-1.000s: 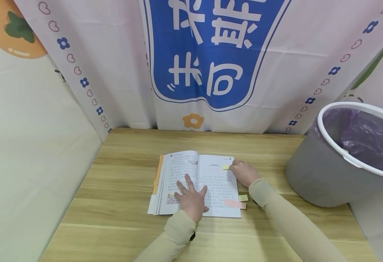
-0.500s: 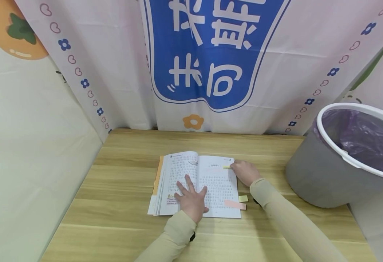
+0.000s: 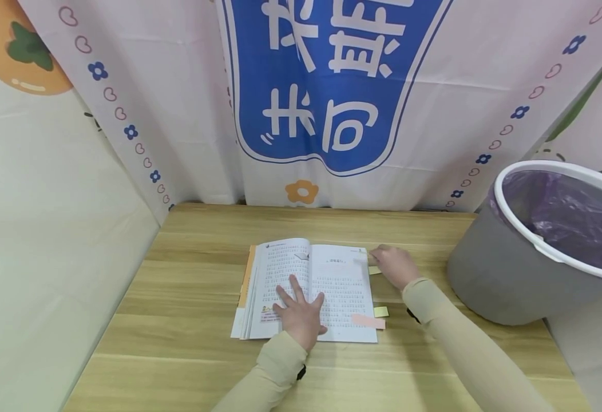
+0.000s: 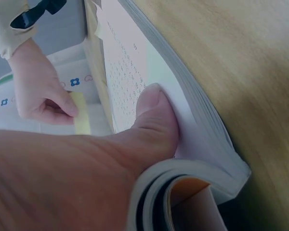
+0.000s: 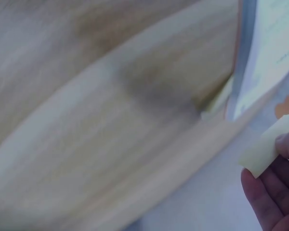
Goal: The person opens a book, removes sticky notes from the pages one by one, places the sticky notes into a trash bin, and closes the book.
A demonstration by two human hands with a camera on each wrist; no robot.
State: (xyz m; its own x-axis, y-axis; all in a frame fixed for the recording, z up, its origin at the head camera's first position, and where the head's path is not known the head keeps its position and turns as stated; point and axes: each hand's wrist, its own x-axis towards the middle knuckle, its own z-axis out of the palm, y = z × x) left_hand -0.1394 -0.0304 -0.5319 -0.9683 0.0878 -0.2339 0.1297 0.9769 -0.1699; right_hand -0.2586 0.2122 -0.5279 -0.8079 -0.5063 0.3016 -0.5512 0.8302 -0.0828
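Observation:
An open book (image 3: 339,292) with printed pages lies on the wooden table. My left hand (image 3: 300,320) presses on it near the spine, fingers spread; its thumb (image 4: 154,113) lies on the right page in the left wrist view. Just past the book's upper right edge, my right hand (image 3: 395,266) pinches a pale yellow sticky note (image 5: 269,147) between thumb and fingers. In the left wrist view, the note hangs off the page. From the right edge stick out a pink sticky strip (image 3: 368,321), a yellow-green tab (image 3: 380,312) and a yellow tab (image 3: 375,270).
A grey trash bin (image 3: 507,274) with a white rim and purple liner stands at the right. Behind the wooden table (image 3: 187,274) hangs a printed cloth (image 3: 203,143) with a blue emblem. Pale cloth covers the left side too.
The sticky note has come off the upper right page, held by my right hand, which has moved slightly right. A yellow tab now shows beneath that hand. My left hand stays put.

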